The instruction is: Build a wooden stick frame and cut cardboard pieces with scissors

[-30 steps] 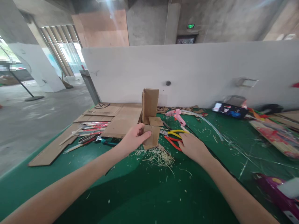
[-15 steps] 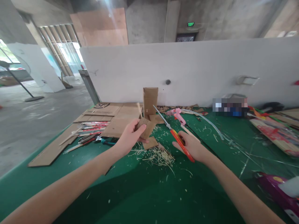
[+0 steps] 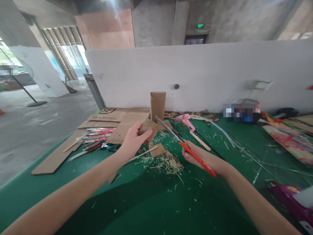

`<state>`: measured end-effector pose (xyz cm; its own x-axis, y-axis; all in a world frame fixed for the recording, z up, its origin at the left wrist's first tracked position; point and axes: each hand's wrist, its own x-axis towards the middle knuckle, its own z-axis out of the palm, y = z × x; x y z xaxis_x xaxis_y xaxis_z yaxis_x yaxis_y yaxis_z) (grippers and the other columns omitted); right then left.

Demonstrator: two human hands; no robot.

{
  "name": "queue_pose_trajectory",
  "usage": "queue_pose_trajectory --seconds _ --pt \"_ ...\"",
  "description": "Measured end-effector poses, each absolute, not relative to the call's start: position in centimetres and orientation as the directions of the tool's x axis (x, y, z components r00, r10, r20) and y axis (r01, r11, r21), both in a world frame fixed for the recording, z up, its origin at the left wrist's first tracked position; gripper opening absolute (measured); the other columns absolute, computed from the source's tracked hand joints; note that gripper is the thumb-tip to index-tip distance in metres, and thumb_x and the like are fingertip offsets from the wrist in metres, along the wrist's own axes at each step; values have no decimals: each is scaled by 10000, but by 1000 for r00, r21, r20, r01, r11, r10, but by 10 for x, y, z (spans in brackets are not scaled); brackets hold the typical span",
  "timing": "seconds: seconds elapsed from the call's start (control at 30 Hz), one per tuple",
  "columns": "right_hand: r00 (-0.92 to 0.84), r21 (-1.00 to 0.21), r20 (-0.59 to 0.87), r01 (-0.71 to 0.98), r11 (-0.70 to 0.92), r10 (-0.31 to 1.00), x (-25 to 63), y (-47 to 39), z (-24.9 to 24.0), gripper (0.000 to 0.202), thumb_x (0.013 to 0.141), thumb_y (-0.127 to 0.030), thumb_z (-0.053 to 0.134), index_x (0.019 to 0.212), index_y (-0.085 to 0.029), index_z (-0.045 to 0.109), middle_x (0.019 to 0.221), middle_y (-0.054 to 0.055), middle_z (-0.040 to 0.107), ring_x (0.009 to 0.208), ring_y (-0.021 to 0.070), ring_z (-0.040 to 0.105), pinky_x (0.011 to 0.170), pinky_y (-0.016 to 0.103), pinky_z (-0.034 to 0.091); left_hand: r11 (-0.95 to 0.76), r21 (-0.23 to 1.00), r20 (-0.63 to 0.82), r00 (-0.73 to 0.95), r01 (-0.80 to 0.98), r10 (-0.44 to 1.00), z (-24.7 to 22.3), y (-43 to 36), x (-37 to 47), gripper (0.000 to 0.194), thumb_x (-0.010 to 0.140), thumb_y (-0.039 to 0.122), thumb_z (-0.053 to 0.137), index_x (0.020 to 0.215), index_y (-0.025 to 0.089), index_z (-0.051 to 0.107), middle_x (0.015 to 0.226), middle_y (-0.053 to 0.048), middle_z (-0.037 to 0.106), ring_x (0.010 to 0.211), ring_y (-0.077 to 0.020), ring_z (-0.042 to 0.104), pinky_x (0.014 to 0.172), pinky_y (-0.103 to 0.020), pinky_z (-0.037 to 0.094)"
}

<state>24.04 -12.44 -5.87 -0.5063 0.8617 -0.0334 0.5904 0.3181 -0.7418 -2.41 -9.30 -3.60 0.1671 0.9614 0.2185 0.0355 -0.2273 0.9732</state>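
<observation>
My left hand (image 3: 133, 140) pinches a small piece of cardboard (image 3: 148, 128) between thumb and fingers, above the table. In my right hand (image 3: 199, 156) are scissors (image 3: 194, 155) with red-orange handles, fingers wrapped round them. Their blades are parted and point up and left, the tips just right of the held cardboard. Beneath my left hand a thin wooden stick (image 3: 143, 154) slants across, one end over a flat cardboard piece (image 3: 157, 150). Pale wood shavings (image 3: 168, 164) are heaped in front. Behind the hands stands an upright cardboard piece (image 3: 157, 104).
A pink glue gun (image 3: 187, 122) lies right of the scissors, with a clear tube (image 3: 217, 124) behind. Cardboard sheets (image 3: 132, 120) and wrapped tools (image 3: 96, 135) lie at left. A purple object (image 3: 286, 199) is at the lower right. A white partition (image 3: 207, 71) closes the back.
The scissors have opened and turned, and my right hand's grip has shifted on the handles. The held cardboard has tilted. A thin stick that stood up behind it now slants low beneath my left hand.
</observation>
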Motion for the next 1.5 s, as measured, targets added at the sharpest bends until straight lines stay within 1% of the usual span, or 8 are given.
queue_pose_trajectory --seconds 0.2,0.37,0.7,0.87,1.13,1.27,1.37,1.5 --pt "-570 -767 -109 569 296 814 238 -126 -54 390 864 -606 391 922 -221 376 802 -4 443 662 129 411 615 279 398 -227 967 210 140 116 968 -35 -93 -26 286 792 368 600 1016 193 565 856 -22 611 644 -116 592 576 -238 520" --pt "-565 -765 -124 578 284 816 235 -126 -52 406 851 -615 412 914 -217 364 802 -5 440 659 128 401 611 278 389 -248 964 228 179 97 957 -38 -91 -25 312 794 368 586 1046 185 567 935 -50 630 705 -145 599 618 -278 528" --pt "-517 -728 -65 609 314 853 234 -124 -61 406 839 -624 419 861 -219 389 738 -20 410 609 124 393 554 255 373 -263 951 236 166 162 957 -35 -92 -27 255 775 351 602 973 191 620 789 -36 661 536 -133 590 528 -260 459" --pt "-479 -715 -48 629 304 877 232 -122 -66 389 840 -602 435 849 -216 389 710 -28 398 590 117 369 536 248 362 -265 946 233 176 186 956 -31 -94 -27 231 784 347 597 950 190 624 760 -23 656 526 -132 594 514 -253 455" --pt "-448 -678 -33 667 309 894 230 -121 -69 388 837 -608 418 799 -223 391 690 -24 440 566 126 386 525 252 361 -239 957 209 177 165 962 -26 -97 -27 265 775 330 607 992 181 639 837 -49 668 545 -128 580 515 -261 474" --pt "-391 -635 38 702 324 920 226 -116 -74 432 850 -623 351 705 -217 377 634 -20 422 555 132 394 506 246 326 -237 959 202 214 154 956 -26 -100 -25 223 779 316 604 941 168 644 806 -51 658 571 -126 570 543 -266 499" --pt "-396 -625 68 698 349 916 224 -116 -75 441 860 -618 330 685 -215 364 612 -23 399 547 130 389 501 250 313 -212 970 180 234 119 955 -28 -101 -22 246 766 307 615 958 153 629 840 -66 658 640 -145 580 574 -287 527" --pt "-426 -647 53 674 356 903 222 -121 -71 417 882 -600 306 729 -216 360 635 -23 401 543 122 379 506 259 332 -160 987 155 205 9 967 -31 -98 -22 303 762 305 633 1020 154 584 994 -94 648 830 -190 612 661 -323 550"
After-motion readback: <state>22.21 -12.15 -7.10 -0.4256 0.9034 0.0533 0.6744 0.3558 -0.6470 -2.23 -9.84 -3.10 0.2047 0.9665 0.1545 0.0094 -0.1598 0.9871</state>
